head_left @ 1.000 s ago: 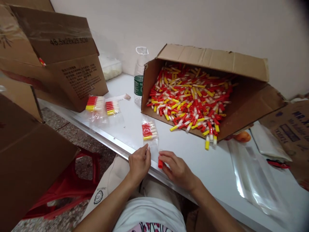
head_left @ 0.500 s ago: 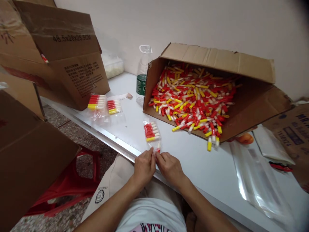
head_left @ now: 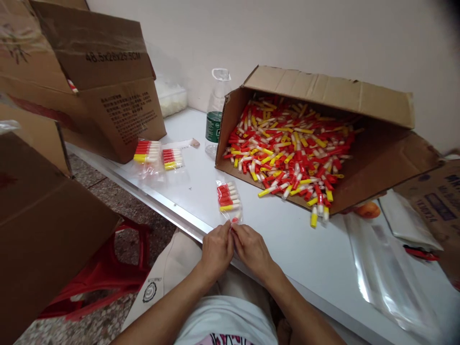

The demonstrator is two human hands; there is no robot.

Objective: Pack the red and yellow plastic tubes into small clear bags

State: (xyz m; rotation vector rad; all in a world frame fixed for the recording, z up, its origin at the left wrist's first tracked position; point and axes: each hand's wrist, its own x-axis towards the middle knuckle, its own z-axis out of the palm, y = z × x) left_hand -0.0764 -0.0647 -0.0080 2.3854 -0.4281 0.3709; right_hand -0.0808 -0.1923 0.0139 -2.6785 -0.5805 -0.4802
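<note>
At the table's near edge, my left hand (head_left: 217, 247) and my right hand (head_left: 252, 246) meet, fingers pinched on the near end of a clear plastic bag (head_left: 229, 197). Several red-and-white tubes and a yellow-and-white one lie side by side inside it. One more red-tipped white piece (head_left: 236, 217) sits lower in the bag, close to my fingertips. Both hands are closed; the pinched end of the bag is mostly hidden by the fingers. To the left lie filled bags, one bag (head_left: 147, 152) partly beside another bag (head_left: 173, 158), holding the same kind of tubes.
A tipped cardboard box (head_left: 381, 165) spills many red, yellow and white tubes (head_left: 287, 148) onto the white table (head_left: 287, 239). Behind stands a plastic bottle (head_left: 214, 122). Clear plastic sleeves (head_left: 384, 273) lie at right. Another carton (head_left: 122, 96) is at left, above a red stool (head_left: 104, 273).
The view has shifted slightly, so things sit a little further right. Both hands keep their pinch at the bag's near end, and the loose piece inside appears tilted differently.
</note>
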